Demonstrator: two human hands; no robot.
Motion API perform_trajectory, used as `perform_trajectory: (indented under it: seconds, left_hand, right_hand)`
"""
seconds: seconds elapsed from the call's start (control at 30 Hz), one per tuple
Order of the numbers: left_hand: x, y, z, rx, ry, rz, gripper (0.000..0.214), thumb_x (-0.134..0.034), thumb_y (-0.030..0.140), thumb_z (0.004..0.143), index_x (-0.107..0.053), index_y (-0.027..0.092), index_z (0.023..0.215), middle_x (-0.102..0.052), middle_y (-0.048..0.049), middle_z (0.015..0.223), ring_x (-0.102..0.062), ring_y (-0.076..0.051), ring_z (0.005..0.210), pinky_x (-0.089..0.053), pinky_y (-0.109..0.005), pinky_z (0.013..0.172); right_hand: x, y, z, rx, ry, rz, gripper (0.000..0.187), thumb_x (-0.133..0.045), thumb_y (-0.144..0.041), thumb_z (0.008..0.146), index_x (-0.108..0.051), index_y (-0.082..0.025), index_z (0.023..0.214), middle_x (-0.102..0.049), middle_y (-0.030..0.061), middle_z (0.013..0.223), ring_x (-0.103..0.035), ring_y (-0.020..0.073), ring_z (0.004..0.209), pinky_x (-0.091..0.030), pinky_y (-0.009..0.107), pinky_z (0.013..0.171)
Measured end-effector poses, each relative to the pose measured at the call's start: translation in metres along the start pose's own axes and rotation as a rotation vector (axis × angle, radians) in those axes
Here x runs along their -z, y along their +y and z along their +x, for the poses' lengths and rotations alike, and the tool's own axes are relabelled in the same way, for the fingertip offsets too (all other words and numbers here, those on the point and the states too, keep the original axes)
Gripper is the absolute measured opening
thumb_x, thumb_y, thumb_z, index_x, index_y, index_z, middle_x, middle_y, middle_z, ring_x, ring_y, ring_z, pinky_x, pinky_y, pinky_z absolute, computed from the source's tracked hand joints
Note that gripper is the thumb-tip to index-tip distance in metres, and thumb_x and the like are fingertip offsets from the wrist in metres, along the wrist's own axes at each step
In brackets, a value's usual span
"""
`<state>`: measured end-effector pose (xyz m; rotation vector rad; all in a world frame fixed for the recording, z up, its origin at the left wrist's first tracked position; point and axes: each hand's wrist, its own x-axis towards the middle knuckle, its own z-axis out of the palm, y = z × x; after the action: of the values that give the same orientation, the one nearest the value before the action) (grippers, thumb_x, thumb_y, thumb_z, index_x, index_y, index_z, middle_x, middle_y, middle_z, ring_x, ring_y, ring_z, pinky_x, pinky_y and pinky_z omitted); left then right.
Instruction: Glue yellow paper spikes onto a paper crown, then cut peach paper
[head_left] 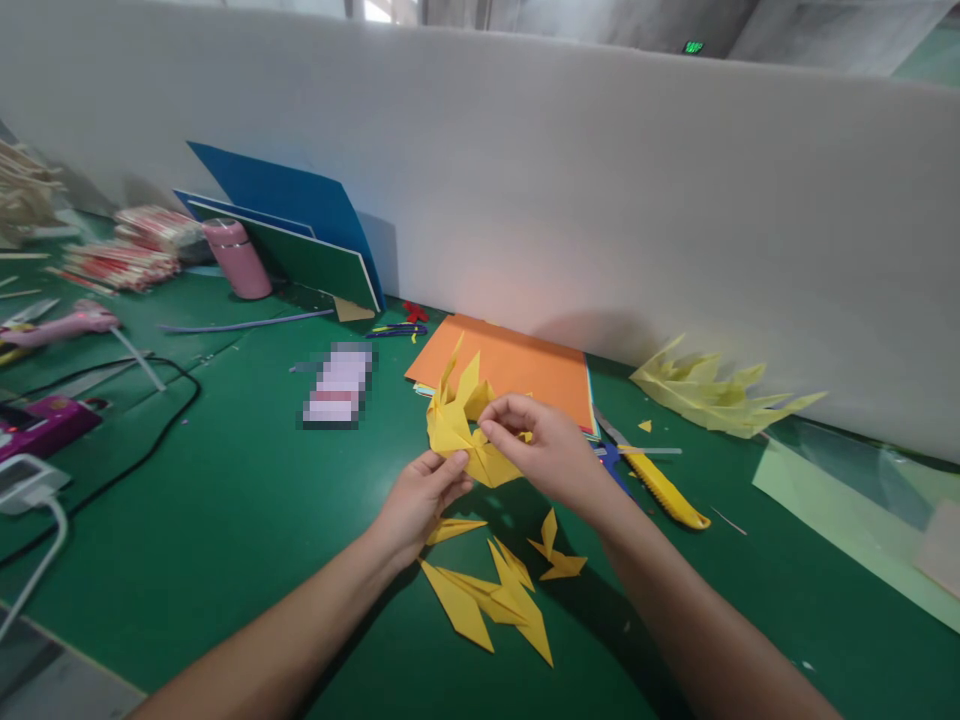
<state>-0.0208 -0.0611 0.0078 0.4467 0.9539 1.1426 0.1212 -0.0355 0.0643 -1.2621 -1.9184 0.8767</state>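
A folded yellow paper ring with upright points (453, 425) is held up over the green table (262, 500). My left hand (424, 495) pinches its lower left side between thumb and fingers. At its right side, my right hand (536, 440) is closed, thumb against forefinger; its fingertips hide part of the paper. Below the hands lie loose folded yellow paper pieces (495, 598), and a smaller folded yellow piece (559, 558) sits to their right.
Orange paper (517, 360) tops a stack behind my hands. A yellow utility knife (664, 485) and blue-handled scissors (611, 462) lie right of it. Farther right stands a pale yellow paper crown-like piece (720, 395). At left are a pink bottle (238, 260), a glue gun (67, 325) and cables.
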Motion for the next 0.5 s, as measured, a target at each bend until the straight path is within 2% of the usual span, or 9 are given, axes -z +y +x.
perform_trajectory:
  seconds: [0.5]
  left_hand:
    - [0.0008,-0.0005,0.0008,-0.023,0.019,0.012,0.033,-0.088,0.029,0.045,-0.063,0.013,0.06,-0.058,0.0053,0.054,-0.053,-0.004,0.052,-0.047,-0.017,0.059]
  right_hand:
    - [-0.0039,-0.0053,-0.0068,0.06,0.054,-0.054,0.007,-0.051,-0.023,0.08,-0.057,-0.022,0.076,-0.067,0.0005,0.076,-0.064,0.0153,0.071,-0.046,0.028,0.067]
